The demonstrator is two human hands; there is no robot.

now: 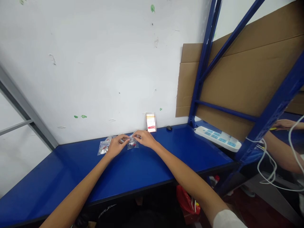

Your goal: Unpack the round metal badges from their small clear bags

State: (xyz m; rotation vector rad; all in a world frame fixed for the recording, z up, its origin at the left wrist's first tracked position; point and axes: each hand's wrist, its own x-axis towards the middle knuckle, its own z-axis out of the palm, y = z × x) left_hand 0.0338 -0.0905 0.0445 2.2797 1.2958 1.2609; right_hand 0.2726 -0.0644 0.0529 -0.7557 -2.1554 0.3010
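Both of my hands meet at the top of a small clear zip bag (133, 143) near the back of the blue table (133, 177). A round silvery item with a red mark shows inside it. My left hand (117, 145) pinches the bag's upper left edge, and my right hand (143, 138) pinches its top from the other side. Left of my left hand lies another clear bag (103, 148) with a similar shiny round item. Part of a further bag (109, 138) peeks out behind it, mostly covered by my left hand.
A phone with a lit screen (151, 123) leans on the white wall. Right of it sit a small black object (169, 128) and a white power strip (218, 138). Blue frame posts and cardboard (237, 85) stand at the right; beyond them another person's arm (281, 148) shows.
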